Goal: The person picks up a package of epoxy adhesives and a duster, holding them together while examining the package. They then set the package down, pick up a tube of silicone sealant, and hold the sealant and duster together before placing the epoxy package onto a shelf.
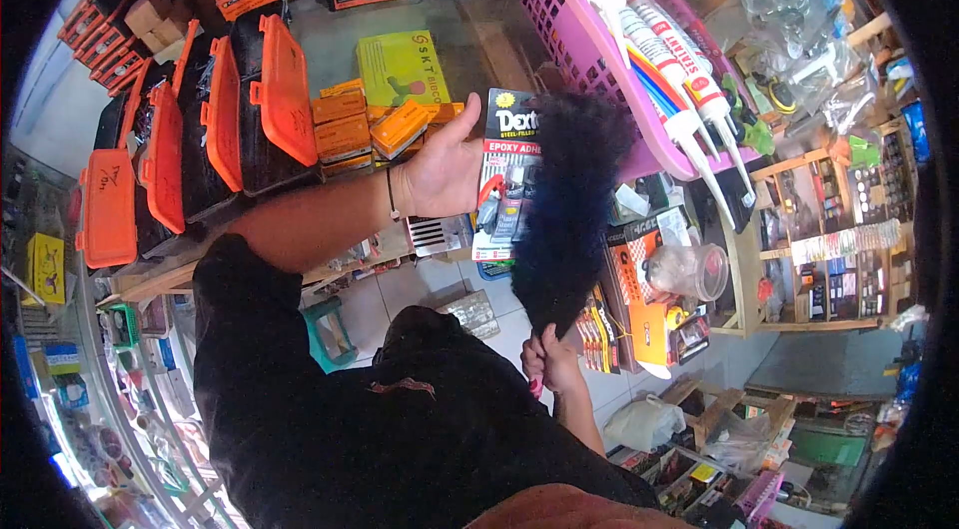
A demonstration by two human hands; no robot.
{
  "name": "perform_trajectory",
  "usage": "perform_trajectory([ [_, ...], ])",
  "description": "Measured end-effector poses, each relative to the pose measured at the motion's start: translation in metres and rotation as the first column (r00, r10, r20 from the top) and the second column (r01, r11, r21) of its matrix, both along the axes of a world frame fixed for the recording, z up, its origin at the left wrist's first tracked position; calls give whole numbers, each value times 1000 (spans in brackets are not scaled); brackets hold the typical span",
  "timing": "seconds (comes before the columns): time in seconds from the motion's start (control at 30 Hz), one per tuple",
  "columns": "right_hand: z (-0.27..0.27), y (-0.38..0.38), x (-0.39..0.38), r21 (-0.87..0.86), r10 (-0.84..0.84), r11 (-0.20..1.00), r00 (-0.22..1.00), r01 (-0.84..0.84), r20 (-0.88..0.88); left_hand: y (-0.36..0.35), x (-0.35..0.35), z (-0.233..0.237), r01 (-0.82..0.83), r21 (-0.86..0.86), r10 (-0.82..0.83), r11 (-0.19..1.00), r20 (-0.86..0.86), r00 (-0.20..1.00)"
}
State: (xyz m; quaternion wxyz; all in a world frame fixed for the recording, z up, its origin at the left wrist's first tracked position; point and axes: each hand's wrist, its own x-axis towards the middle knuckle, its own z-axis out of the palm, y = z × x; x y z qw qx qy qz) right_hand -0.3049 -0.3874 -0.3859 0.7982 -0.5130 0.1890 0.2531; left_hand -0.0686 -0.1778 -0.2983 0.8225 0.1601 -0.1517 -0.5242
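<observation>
My left hand (440, 169) is raised in front of a shelf and holds a blister pack of epoxy adhesive (504, 144) by its left edge. Lower down, my right hand (549, 361) grips the handle of a dark feather duster (564, 204). The duster's feathers lie across the right side of the epoxy pack and hide part of it. A black band circles my left wrist.
A pink basket (569, 39) with several sealant tubes (664, 59) hangs to the right. Orange-and-black tool cases (255, 104) stand at left, with small orange boxes (345, 129) and a green box (400, 64) beside them. Hanging packaged goods (639, 299) and a glass counter (90, 359) are below.
</observation>
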Motion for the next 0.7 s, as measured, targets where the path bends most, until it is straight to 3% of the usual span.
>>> perform_trajectory([
  [0.07, 2, -1, -1, 14, 14, 1000, 1000, -14, 11, -1, -2, 2, 17, -7, -17, 1000, 7, 1000],
  [0.13, 9, 1, -4, -70, 176, 982, 984, -175, 6, -2, -13, 18, -173, 101, 185, 980, -125, 975],
  [0.2, 8, 4, -3, -77, 151, 986, 987, -147, 49, -3, -4, 6, -193, 8, 193, 981, -85, 977],
  [0.27, 11, 6, 0, 3, 23, 1000, 999, -23, 28, 1, -1, -1, -19, -48, 18, 999, -31, 999],
  [0.33, 8, 3, 0, 6, -1, 1000, 1000, 1, -2, 1, -2, -1, -13, -30, 12, 999, -27, 1000],
  [0.4, 12, 4, -1, -108, 143, 984, 990, -143, -12, -4, -7, 5, -200, 79, 205, 977, -72, 976],
  [0.43, 10, 3, -2, -92, 216, 972, 976, -214, 12, 3, -7, 0, -156, 51, 158, 986, -21, 987],
  [0.53, 5, 10, -1, -207, 103, 972, 994, -108, -32, -2, -4, -4, -238, 38, 236, 971, 41, 971],
  [0.57, 8, 12, 2, -196, 63, 979, 997, -54, 40, -4, -3, -1, -192, 72, 198, 979, -85, 977],
  [0.67, 7, 5, 5, -115, 34, 993, 999, -34, 1, 0, -1, -3, -41, -42, 39, 998, -51, 998],
  [0.7, 5, 2, 4, -120, 108, 987, 994, -104, 31, 0, -2, -2, -41, -43, 39, 998, -53, 998],
])
